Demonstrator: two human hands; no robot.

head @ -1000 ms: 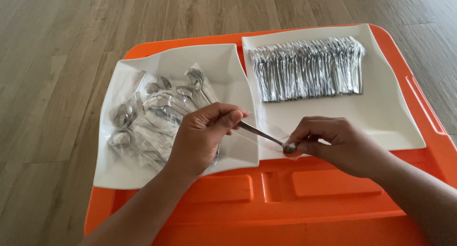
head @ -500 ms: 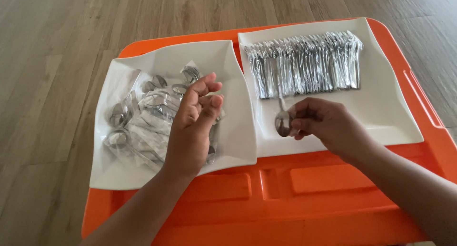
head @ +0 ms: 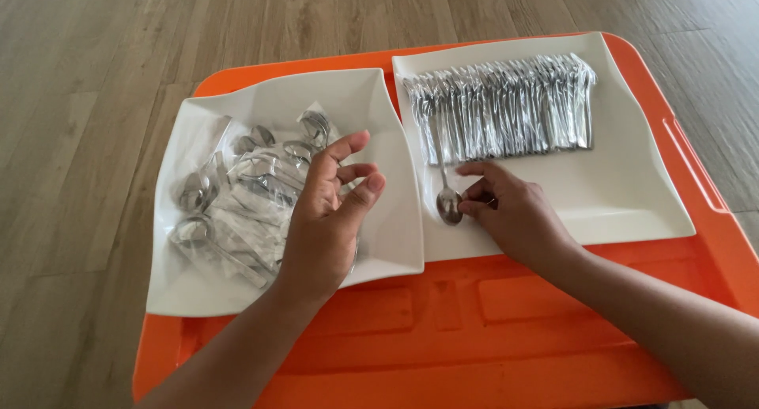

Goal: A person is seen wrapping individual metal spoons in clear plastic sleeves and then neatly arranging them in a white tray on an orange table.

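Tray: one orange tray [head: 506, 354] is lying under both hands, carrying everything.
Plates: two white square plates, left plate [head: 237, 116] and right plate [head: 632, 187], are sitting side by side.
Wrapped spoons: a heap of clear-wrapped spoons [head: 237, 195], too tangled to count, is lying beneath the left fingers.
Row: a tight row of spoons [head: 506, 108], too many to count, is lying beyond the right fingertips.
Left hand [head: 324, 219]: hovering, fingers loosely curled, gripping nothing.
Right hand [head: 514, 211]: fingertips pinching one bare spoon [head: 447, 202] by its bowl.
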